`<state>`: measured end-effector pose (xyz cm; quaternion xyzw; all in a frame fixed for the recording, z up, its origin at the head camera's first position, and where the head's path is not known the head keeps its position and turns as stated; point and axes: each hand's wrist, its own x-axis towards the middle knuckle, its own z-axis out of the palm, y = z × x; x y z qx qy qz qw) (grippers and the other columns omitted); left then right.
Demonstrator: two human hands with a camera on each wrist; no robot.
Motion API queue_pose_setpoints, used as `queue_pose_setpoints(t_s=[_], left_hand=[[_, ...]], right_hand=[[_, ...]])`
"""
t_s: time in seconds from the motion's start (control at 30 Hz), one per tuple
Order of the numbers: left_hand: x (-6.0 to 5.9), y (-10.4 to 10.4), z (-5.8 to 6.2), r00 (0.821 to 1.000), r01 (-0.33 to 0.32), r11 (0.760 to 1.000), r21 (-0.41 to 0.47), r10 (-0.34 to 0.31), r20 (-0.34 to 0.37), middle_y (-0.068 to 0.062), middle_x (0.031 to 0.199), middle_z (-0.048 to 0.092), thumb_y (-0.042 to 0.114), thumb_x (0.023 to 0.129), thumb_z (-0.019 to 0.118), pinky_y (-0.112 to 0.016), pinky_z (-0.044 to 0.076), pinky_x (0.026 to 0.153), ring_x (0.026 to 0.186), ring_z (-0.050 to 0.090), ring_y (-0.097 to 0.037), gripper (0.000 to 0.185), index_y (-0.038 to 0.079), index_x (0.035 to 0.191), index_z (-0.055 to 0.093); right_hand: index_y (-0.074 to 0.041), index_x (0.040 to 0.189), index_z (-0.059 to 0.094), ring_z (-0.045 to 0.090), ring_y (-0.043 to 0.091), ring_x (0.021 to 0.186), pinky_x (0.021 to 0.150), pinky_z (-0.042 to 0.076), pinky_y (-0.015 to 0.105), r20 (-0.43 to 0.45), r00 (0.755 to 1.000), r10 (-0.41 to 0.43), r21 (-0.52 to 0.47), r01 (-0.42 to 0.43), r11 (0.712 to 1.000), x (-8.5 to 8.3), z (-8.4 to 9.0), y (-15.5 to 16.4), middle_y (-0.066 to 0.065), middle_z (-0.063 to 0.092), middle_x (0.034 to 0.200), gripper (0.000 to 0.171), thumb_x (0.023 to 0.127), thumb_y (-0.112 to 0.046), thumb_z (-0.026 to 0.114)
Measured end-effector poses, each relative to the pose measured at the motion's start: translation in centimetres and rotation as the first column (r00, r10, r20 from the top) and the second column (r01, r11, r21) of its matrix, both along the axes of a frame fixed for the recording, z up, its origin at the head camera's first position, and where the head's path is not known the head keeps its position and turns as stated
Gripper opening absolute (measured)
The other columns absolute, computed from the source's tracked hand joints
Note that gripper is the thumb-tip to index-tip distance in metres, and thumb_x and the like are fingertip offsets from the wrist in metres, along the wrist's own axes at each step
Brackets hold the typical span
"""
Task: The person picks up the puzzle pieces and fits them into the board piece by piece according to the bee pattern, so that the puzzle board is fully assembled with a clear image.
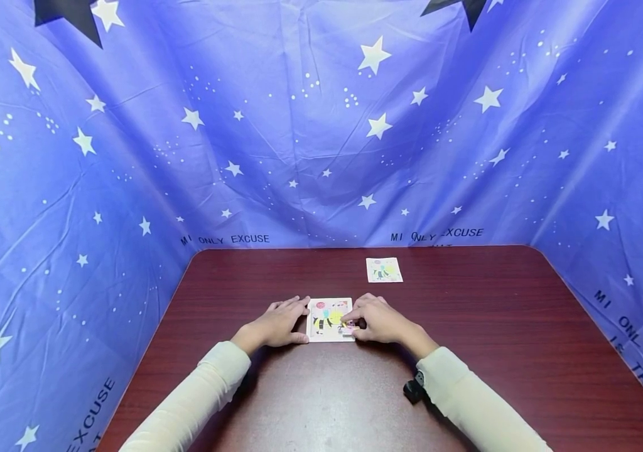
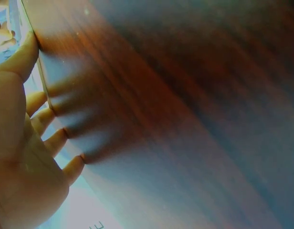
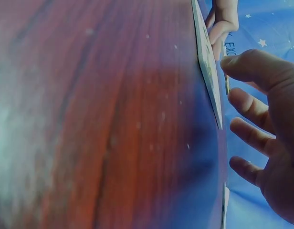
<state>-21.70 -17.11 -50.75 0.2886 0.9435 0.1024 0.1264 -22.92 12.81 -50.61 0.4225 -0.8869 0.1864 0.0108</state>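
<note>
A square picture board (image 1: pixel 326 307) with a cartoon bee lies flat on the table. Along its left edge rests my left hand (image 1: pixel 280 323), thumb at the near corner and fingertips at the far one. In the left wrist view those fingers (image 2: pixel 55 142) are spread, their tips touching the board's side. My right hand (image 1: pixel 380 320) is over the board's lower right part, where thumb and index finger pinch a small flat puzzle piece (image 3: pixel 227 85). Its other fingers are apart from the board. The fingers partly hide the piece and the picture there.
Farther back, right of the board, lies a square card (image 1: pixel 384 270) with a similar bee picture. The dark red wooden table (image 1: pixel 497 339) has rounded far corners. Blue star-print cloth (image 1: pixel 321 125) hangs behind it and at both sides.
</note>
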Motion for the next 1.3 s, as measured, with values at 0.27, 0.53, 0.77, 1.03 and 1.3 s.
queue_pose_setpoints(t_s=[0.27,0.53,0.77,1.03,1.3], left_hand=[[-0.1,-0.1,-0.2,1.0,0.0,1.0,-0.018,0.0,-0.009,-0.008,0.168,0.029,0.054,0.092,0.068,-0.059,0.029,0.119,0.155,0.028,-0.033,0.067,0.012,0.142,0.052],[-0.2,-0.2,-0.3,1.0,-0.004,1.0,-0.016,0.004,-0.007,-0.008,0.168,0.03,0.053,0.092,0.068,-0.058,0.029,0.119,0.155,0.028,-0.033,0.066,0.012,0.141,0.052],[-0.2,-0.1,-0.3,1.0,-0.007,1.0,-0.019,0.007,-0.004,-0.006,0.169,0.028,0.055,0.093,0.066,-0.058,0.028,0.12,0.156,0.027,-0.031,0.066,0.013,0.142,0.051],[-0.3,-0.2,-0.4,1.0,0.004,1.0,-0.009,-0.004,-0.01,-0.008,0.169,0.029,0.055,0.093,0.067,-0.058,0.029,0.119,0.156,0.027,-0.032,0.066,0.013,0.141,0.052],[-0.2,-0.2,-0.4,1.0,0.007,1.0,-0.008,-0.007,-0.009,-0.009,0.168,0.029,0.054,0.092,0.067,-0.058,0.03,0.119,0.155,0.028,-0.033,0.066,0.012,0.141,0.052]], right_hand=[[-0.025,0.117,0.078,0.059,0.025,0.113,0.087,0.043,0.041,0.005,1.0,0.0,0.043,0.0,0.999,-0.3,-0.3,-1.6,-0.004,0.07,0.103,0.034,0.083,-0.027,0.077],[-0.028,0.12,0.077,0.057,0.02,0.109,0.085,0.042,0.036,0.017,1.0,0.0,0.086,-0.001,0.996,-0.6,-0.5,-3.2,-0.009,0.065,0.091,0.037,0.083,-0.03,0.077],[-0.027,0.121,0.077,0.057,0.019,0.11,0.087,0.041,0.037,0.044,0.999,-0.009,0.109,0.004,0.994,-0.5,-0.5,-4.0,-0.009,0.064,0.089,0.039,0.082,-0.029,0.077],[-0.029,0.119,0.077,0.056,0.019,0.11,0.085,0.041,0.037,0.044,0.999,-0.006,0.124,0.0,0.992,-0.6,-0.4,-4.4,-0.01,0.065,0.09,0.037,0.082,-0.031,0.078],[-0.029,0.12,0.077,0.056,0.019,0.109,0.087,0.042,0.038,0.047,0.999,-0.01,0.121,0.004,0.993,-0.4,-0.3,-4.5,-0.011,0.065,0.093,0.034,0.086,-0.031,0.076]])
